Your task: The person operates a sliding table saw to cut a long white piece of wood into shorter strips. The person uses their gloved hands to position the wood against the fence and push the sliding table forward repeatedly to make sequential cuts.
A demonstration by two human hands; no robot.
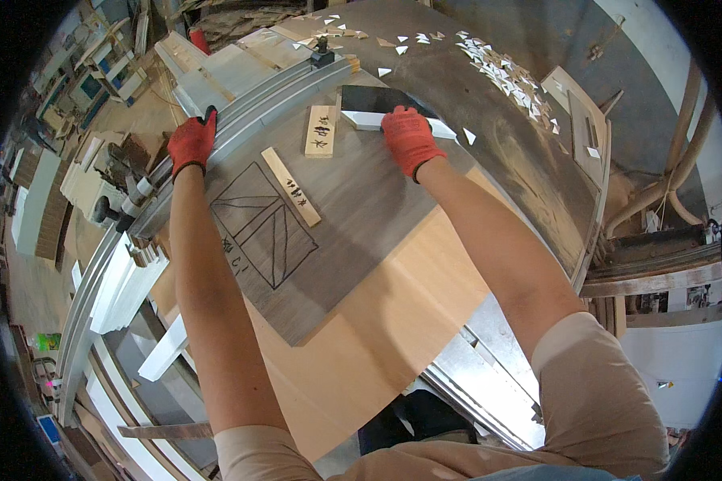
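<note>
Now the left hand (192, 144) is resting at the metal rail (281, 100), its grip impossible to tell; two wooden blocks (320, 132) are lying mid-board, and the right hand (409, 135) is clutching the white strip (363, 120) beside the black panel (377, 98), white offcuts (512, 80) lying beyond.

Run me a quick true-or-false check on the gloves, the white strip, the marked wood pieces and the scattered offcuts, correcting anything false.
1. The right hand is on the white strip. True.
2. The left hand is on that strip too. False: it is at the metal rail.
3. Both hands wear red gloves. True.
4. Two pale wood pieces with handwriting lie on the grey board. True.
5. The white offcuts are scattered left of the left hand. False: they lie beyond the right hand, toward the right.
</note>
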